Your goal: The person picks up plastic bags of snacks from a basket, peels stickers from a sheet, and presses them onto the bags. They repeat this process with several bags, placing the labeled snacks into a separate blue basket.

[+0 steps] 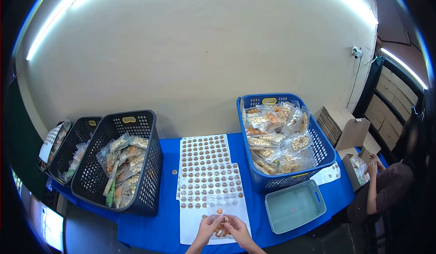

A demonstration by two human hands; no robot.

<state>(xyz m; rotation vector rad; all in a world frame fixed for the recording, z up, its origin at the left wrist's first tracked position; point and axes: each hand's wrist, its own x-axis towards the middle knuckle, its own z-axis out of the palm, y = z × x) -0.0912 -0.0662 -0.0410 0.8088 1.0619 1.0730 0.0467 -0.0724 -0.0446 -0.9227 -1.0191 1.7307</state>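
A clear zip bag (221,200) with round orange-brown pieces in it lies over the sticker sheets at the table's front. My left hand (208,230) and my right hand (239,232) meet over its middle, fingers closed and tips nearly touching. Between the fingertips shows a small round sticker (225,219); which hand grips it is hard to make out. Under and behind the bag, overlapping white sheets (210,181) carry rows of round brown stickers. One loose sticker (175,172) lies left of the sheets on the blue cloth.
A blue basket (290,179) of filled snack bags stands right, a green-grey tray (295,208) before it. Black baskets (152,163) with bags stand left. At far right a person (383,188) handles bags in a cardboard box (354,170), near stacked cardboard (329,124).
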